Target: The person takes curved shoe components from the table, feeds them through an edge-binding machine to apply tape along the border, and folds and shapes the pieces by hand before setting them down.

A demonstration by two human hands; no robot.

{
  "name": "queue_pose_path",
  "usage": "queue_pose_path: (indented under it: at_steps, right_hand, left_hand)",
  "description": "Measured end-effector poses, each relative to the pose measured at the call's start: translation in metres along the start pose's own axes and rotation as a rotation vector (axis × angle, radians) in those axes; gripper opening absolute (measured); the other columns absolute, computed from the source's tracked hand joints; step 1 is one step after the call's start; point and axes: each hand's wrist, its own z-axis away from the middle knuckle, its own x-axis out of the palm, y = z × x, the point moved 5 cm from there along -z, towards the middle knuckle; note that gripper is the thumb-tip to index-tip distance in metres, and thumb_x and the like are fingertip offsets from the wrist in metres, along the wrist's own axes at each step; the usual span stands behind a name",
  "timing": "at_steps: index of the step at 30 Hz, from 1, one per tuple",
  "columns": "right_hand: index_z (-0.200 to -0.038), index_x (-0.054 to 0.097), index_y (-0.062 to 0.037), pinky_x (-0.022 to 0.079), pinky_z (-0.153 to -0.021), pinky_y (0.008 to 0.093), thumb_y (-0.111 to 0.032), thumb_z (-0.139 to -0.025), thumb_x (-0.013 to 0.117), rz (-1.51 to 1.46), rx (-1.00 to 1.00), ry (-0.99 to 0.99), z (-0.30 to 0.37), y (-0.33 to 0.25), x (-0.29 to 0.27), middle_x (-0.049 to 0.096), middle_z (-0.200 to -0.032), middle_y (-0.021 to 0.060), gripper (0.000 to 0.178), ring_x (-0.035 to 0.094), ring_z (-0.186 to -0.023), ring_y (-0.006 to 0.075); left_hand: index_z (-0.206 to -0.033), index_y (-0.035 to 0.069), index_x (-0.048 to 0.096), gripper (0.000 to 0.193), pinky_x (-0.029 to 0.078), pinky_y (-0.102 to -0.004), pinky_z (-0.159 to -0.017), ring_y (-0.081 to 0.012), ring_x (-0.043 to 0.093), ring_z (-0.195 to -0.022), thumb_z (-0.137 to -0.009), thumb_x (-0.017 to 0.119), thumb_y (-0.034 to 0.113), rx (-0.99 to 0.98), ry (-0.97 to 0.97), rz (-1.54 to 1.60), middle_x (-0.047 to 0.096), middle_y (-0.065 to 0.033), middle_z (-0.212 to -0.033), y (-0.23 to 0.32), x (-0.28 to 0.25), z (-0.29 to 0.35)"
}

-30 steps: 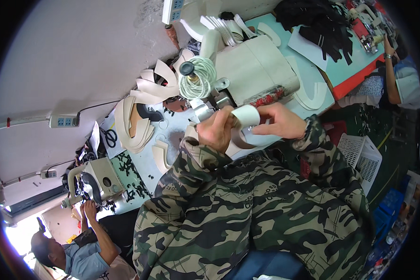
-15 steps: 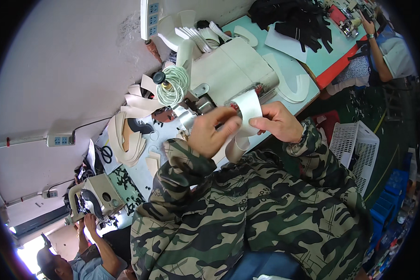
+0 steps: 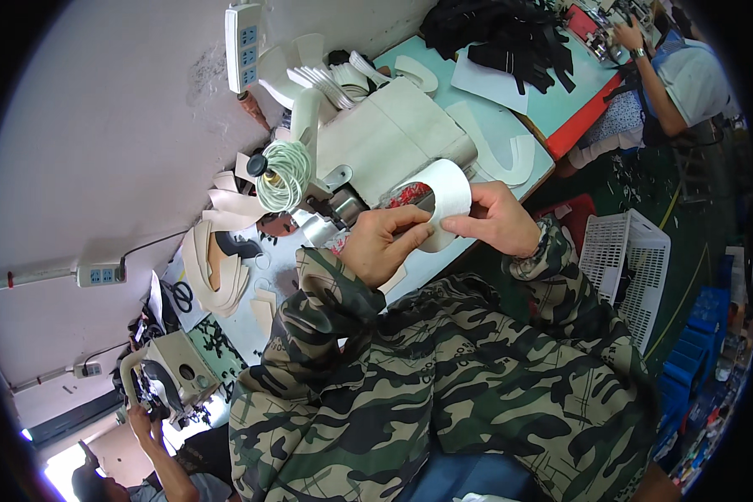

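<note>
Both my hands hold a white curved strip point(image 3: 452, 186) up in front of a pale sewing machine point(image 3: 393, 134). My right hand point(image 3: 504, 222) pinches its right edge, thumb on the near face and fingers behind. At the strip's lower left edge, the thumb and fingers of my left hand point(image 3: 383, 244) close on it. The strip bends round in an arc, and its far end is partly hidden. Something red point(image 3: 410, 194) shows at the machine, behind the strip.
Coiled pale cord point(image 3: 284, 177) hangs by the machine. Curved pale pieces point(image 3: 217, 272) lie stacked at left, near black scissors point(image 3: 177, 294). More white pieces point(image 3: 330, 84) stand behind. White plastic baskets point(image 3: 623, 259) are on the floor at right. Co-workers sit upper right and lower left.
The strip has turned, and its lower loop no longer hangs below my hands. My left hand has settled on its lower edge. The whole view has shifted slightly.
</note>
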Motion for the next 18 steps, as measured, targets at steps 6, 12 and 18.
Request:
queue_pose_path:
  at_steps: [6, 12, 18]
  right_hand:
    - [-0.097, 0.060, 0.0015, 0.044, -0.064, 0.0208, -0.010, -0.079, 0.064, -0.098, -0.004, 0.006, 0.002, 0.006, -0.011, 0.060, -0.080, 0.0021, 0.022, 0.054, -0.071, 0.0059]
    - [-0.095, 0.060, 0.0019, 0.045, -0.063, 0.0219, -0.011, -0.077, 0.065, -0.041, -0.015, 0.035, 0.004, 0.004, -0.019, 0.061, -0.081, 0.0032, 0.023, 0.055, -0.070, 0.0074]
    - [-0.095, 0.061, 0.0008, 0.048, -0.062, 0.0239, -0.011, -0.076, 0.065, -0.113, -0.017, 0.065, 0.005, 0.011, -0.030, 0.062, -0.082, 0.0042, 0.022, 0.058, -0.071, 0.0098]
  left_hand:
    - [-0.098, -0.004, 0.056, 0.019, 0.039, -0.0200, -0.067, -0.0046, 0.045, -0.073, -0.089, 0.049, 0.012, 0.022, -0.108, 0.170, 0.054, 0.0011, -0.081, 0.002, -0.003, -0.008]
    - [-0.095, -0.003, 0.055, 0.021, 0.040, -0.0231, -0.069, -0.0059, 0.046, -0.076, -0.090, 0.046, 0.015, -0.069, -0.178, 0.191, 0.054, -0.0004, -0.079, 0.000, 0.011, -0.020]
    - [-0.091, 0.001, 0.057, 0.025, 0.035, -0.0182, -0.061, -0.0037, 0.043, -0.067, -0.091, 0.046, 0.024, -0.204, -0.259, 0.487, 0.049, 0.0042, -0.075, -0.025, 0.007, -0.034]
